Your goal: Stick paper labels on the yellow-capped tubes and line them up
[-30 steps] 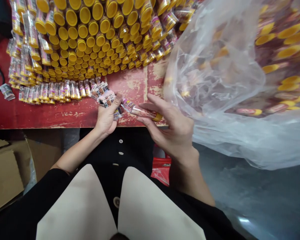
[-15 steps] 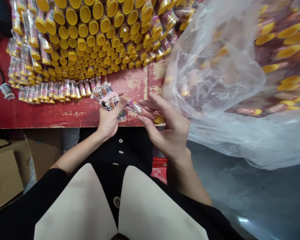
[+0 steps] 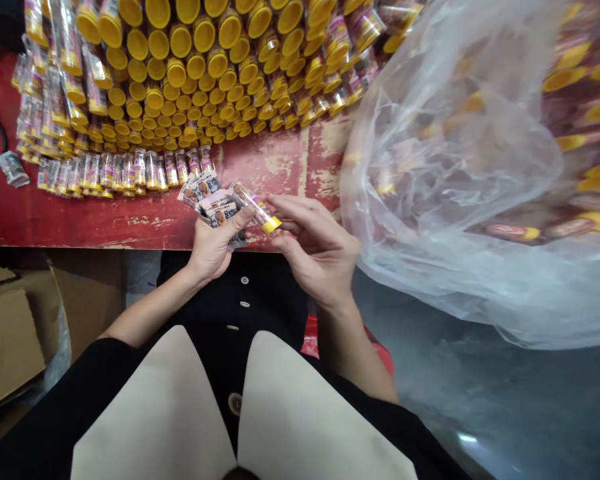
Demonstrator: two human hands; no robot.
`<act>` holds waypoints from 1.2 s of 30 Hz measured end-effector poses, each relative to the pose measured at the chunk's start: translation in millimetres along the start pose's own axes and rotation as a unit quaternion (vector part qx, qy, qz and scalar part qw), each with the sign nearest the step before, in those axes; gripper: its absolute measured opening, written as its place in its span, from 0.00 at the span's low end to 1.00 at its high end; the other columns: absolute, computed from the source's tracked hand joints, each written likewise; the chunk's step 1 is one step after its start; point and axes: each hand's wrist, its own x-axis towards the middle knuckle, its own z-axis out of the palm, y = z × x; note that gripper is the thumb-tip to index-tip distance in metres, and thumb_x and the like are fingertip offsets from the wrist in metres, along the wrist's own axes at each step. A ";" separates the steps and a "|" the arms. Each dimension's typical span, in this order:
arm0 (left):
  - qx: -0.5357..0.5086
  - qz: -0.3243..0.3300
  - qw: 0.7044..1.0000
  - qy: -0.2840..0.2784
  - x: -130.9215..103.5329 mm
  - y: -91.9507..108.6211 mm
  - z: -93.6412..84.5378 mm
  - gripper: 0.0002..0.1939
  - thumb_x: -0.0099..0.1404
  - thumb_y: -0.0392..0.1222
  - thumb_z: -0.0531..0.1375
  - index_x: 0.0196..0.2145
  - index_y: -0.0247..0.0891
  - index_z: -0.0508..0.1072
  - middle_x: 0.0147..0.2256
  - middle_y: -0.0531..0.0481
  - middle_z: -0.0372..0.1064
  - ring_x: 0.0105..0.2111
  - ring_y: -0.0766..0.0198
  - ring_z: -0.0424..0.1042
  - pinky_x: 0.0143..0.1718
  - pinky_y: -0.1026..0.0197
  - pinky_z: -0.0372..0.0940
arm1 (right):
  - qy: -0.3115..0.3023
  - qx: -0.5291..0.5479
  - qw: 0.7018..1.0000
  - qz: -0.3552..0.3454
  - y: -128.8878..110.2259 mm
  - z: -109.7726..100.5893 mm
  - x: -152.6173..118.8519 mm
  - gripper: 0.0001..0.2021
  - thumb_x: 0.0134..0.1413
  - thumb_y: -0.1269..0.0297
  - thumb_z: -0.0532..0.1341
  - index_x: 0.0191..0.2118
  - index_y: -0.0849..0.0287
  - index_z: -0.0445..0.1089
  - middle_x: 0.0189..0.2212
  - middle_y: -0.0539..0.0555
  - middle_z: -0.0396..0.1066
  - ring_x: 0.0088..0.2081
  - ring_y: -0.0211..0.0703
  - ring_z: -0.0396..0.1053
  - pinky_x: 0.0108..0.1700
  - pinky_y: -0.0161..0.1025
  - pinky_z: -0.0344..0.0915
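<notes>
My left hand (image 3: 213, 247) is closed on a fan of small printed packets (image 3: 219, 208), its thumb pressed on top. A clear tube with a yellow cap (image 3: 256, 208) lies slanted over the packets, its cap end pointing down and right. The left thumb tip meets this tube. My right hand (image 3: 316, 250) is just to the right of the cap, with thumb and fingers apart. Whether its fingertips touch the tube is hard to see. Both hands are over the front edge of the red table (image 3: 130, 223).
Stacked yellow-capped tubes (image 3: 190, 67) fill the back of the table, with a row of tubes (image 3: 115, 172) in front. A large clear plastic bag (image 3: 445, 167) holding more tubes is at the right. Cardboard boxes (image 3: 10, 333) stand at the lower left.
The tube has shifted left and now lies over the packets, its cap farther from the right hand's palm. My right hand has moved slightly left. The view has shifted a little.
</notes>
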 end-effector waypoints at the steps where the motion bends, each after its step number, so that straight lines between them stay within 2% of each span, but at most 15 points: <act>1: 0.011 0.003 1.000 -0.006 -1.0 1.1 -2.7 0.24 0.45 0.45 0.76 0.39 0.39 0.75 0.34 0.54 0.77 0.29 0.70 0.73 0.25 0.69 0.63 | -0.003 -0.005 1.000 -0.003 -1.1 3.2 0.6 0.16 0.57 0.63 0.67 0.52 0.49 0.76 0.48 0.54 0.77 0.49 0.47 0.77 0.48 0.46 0.78; 5: 0.035 0.008 0.999 -0.024 -6.0 8.7 -11.9 0.26 0.45 0.47 0.76 0.42 0.40 0.75 0.37 0.50 0.78 0.30 0.68 0.73 0.24 0.68 0.62 | 0.081 -0.030 0.995 -0.043 -7.3 18.4 1.4 0.13 0.54 0.72 0.67 0.44 0.47 0.80 0.37 0.51 0.80 0.39 0.43 0.78 0.42 0.44 0.78; 7: 0.025 0.006 1.000 -0.016 -8.7 12.7 -16.2 0.27 0.43 0.47 0.77 0.41 0.40 0.75 0.37 0.51 0.78 0.29 0.69 0.71 0.24 0.68 0.61 | 0.099 -0.031 0.993 -0.054 -8.6 27.3 1.2 0.14 0.53 0.74 0.68 0.42 0.47 0.80 0.36 0.51 0.80 0.37 0.42 0.78 0.39 0.42 0.77; 13: 0.010 -0.007 1.000 -0.006 -10.5 16.1 -35.7 0.25 0.47 0.44 0.76 0.43 0.42 0.76 0.41 0.49 0.78 0.32 0.67 0.74 0.25 0.67 0.61 | 0.091 -0.053 0.993 -0.046 -3.7 48.2 -0.1 0.10 0.53 0.71 0.68 0.39 0.48 0.80 0.33 0.50 0.79 0.35 0.43 0.77 0.37 0.43 0.76; 17: -0.005 0.007 1.000 0.003 -5.8 13.1 -49.8 0.24 0.48 0.42 0.75 0.43 0.43 0.76 0.40 0.51 0.78 0.33 0.67 0.75 0.25 0.68 0.62 | 0.064 -0.056 0.995 -0.044 1.3 59.2 -0.3 0.09 0.54 0.70 0.67 0.40 0.49 0.80 0.33 0.51 0.79 0.36 0.42 0.77 0.38 0.43 0.75; 21: -0.046 0.022 0.996 0.069 -2.7 14.7 -64.9 0.21 0.51 0.45 0.74 0.43 0.42 0.76 0.43 0.51 0.77 0.35 0.67 0.76 0.29 0.67 0.66 | 0.055 -0.035 0.998 -0.018 17.8 77.7 13.1 0.06 0.57 0.67 0.65 0.39 0.52 0.79 0.34 0.52 0.77 0.35 0.40 0.76 0.35 0.39 0.74; 24: -0.080 0.026 0.987 0.139 -2.8 19.7 -78.5 0.19 0.58 0.45 0.70 0.47 0.42 0.75 0.43 0.51 0.77 0.39 0.65 0.78 0.35 0.66 0.68 | 0.074 -0.016 0.997 -0.008 40.4 104.9 37.8 0.06 0.59 0.63 0.64 0.39 0.54 0.79 0.35 0.52 0.75 0.35 0.38 0.75 0.34 0.37 0.74; 26: -0.097 0.042 0.979 0.176 -2.8 23.3 -87.3 0.17 0.61 0.41 0.67 0.48 0.42 0.74 0.39 0.52 0.76 0.38 0.67 0.78 0.39 0.66 0.68 | 0.068 -0.014 0.997 -0.027 51.2 129.6 53.4 0.07 0.61 0.62 0.62 0.40 0.54 0.78 0.37 0.52 0.74 0.39 0.38 0.75 0.39 0.38 0.74; 29: -0.111 0.076 0.972 0.193 -3.0 28.6 -96.1 0.13 0.60 0.37 0.67 0.44 0.40 0.75 0.33 0.55 0.74 0.35 0.69 0.77 0.43 0.66 0.68 | 0.001 -0.022 0.997 -0.078 48.5 155.0 59.7 0.08 0.63 0.63 0.60 0.42 0.53 0.77 0.39 0.53 0.75 0.44 0.41 0.74 0.48 0.44 0.74; 31: -0.103 0.077 0.975 0.181 -5.1 32.0 -96.9 0.10 0.58 0.38 0.69 0.37 0.39 0.75 0.30 0.56 0.73 0.34 0.70 0.76 0.42 0.65 0.69 | -0.031 -0.041 0.993 -0.110 39.5 145.6 53.6 0.08 0.64 0.66 0.59 0.44 0.53 0.76 0.40 0.53 0.77 0.45 0.42 0.75 0.51 0.45 0.73; 33: -0.086 0.058 0.981 0.165 -6.8 34.4 -94.1 0.13 0.53 0.39 0.73 0.33 0.38 0.73 0.29 0.56 0.74 0.31 0.70 0.75 0.39 0.66 0.70 | -0.010 -0.093 0.987 -0.132 36.8 107.5 48.8 0.11 0.64 0.69 0.58 0.47 0.53 0.75 0.42 0.54 0.77 0.45 0.42 0.75 0.50 0.44 0.73; 34: -0.077 0.051 0.983 0.161 -6.1 34.6 -91.6 0.16 0.50 0.40 0.74 0.33 0.38 0.73 0.29 0.56 0.74 0.31 0.70 0.75 0.38 0.65 0.71 | 0.021 -0.137 0.981 -0.137 40.0 77.0 49.8 0.12 0.64 0.69 0.57 0.49 0.53 0.74 0.43 0.54 0.77 0.46 0.42 0.75 0.50 0.45 0.73; 36: -0.062 0.030 0.987 0.143 -0.4 31.3 -83.5 0.19 0.46 0.39 0.76 0.35 0.40 0.74 0.29 0.57 0.74 0.29 0.71 0.74 0.36 0.66 0.71 | 0.111 -0.260 0.952 -0.117 54.7 -5.3 61.4 0.13 0.63 0.69 0.56 0.50 0.55 0.73 0.44 0.55 0.76 0.47 0.44 0.74 0.51 0.48 0.71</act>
